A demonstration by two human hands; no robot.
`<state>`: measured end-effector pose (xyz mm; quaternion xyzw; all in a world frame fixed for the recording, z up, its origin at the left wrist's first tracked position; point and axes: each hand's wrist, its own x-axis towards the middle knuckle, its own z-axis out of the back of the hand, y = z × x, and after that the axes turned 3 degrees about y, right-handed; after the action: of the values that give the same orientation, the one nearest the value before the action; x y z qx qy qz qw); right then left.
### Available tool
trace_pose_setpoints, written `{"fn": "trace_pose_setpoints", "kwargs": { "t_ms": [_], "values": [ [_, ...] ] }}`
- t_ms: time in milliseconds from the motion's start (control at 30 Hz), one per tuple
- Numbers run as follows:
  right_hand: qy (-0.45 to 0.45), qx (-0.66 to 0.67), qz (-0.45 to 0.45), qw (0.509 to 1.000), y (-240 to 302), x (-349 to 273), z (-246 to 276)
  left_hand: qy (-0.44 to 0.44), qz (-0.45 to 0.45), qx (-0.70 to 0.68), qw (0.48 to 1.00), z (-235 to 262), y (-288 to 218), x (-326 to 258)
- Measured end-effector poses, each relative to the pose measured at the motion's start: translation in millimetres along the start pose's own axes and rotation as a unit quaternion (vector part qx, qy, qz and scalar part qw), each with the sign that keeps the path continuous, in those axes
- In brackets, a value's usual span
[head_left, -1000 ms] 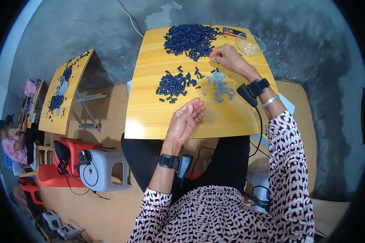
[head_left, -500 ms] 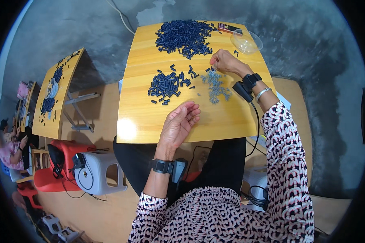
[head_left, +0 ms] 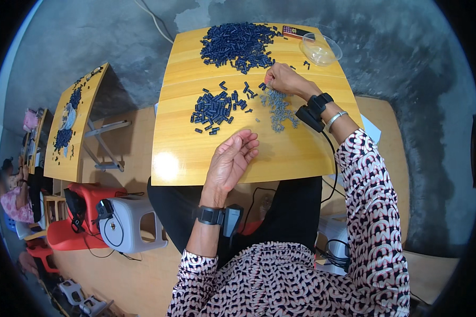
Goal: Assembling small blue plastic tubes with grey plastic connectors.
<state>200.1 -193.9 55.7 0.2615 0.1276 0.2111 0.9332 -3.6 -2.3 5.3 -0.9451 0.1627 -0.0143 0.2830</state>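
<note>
While the right hand (head_left: pixel 284 79) pinches its fingertips together at the far end of the grey pieces (head_left: pixel 278 112), any contents unclear, the left hand (head_left: pixel 230 162) hangs loosely open on their near-left side; black pieces (head_left: pixel 213 109) lie left of them.

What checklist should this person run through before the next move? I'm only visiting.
1. Left hand free: ok, nothing seen in it.
2. Right hand holding a piece: cannot tell, too small.
3. Grey pieces within reach: ok, beside the right hand.
4. Gap between grey pieces and smaller dark pile clear: not ok, loose dark pieces lie there.
5. Clear plastic container apart from hands: ok, near far right corner.
</note>
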Motion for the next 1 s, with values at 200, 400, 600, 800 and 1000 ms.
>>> {"fn": "trace_pose_setpoints", "kwargs": {
  "t_ms": [200,400,600,800,1000],
  "values": [
    [-0.031,0.007,0.005,0.999,1,5,-5,-0.006,0.001,0.001,1.0,-1,0,0],
    [-0.069,0.035,0.037,0.996,1,11,-15,-0.002,0.004,0.0,1.0,1,0,0],
    [-0.073,-0.038,0.131,0.988,-7,22,-28,-0.005,0.003,0.002,1.0,-2,-1,-1],
    [-0.068,-0.032,0.125,0.989,4,18,-23,-0.008,0.002,0.001,1.0,-2,-1,0],
    [-0.045,-0.024,0.127,0.991,23,7,-23,-0.002,-0.002,0.0,1.0,0,-1,-1]
  ]
}}
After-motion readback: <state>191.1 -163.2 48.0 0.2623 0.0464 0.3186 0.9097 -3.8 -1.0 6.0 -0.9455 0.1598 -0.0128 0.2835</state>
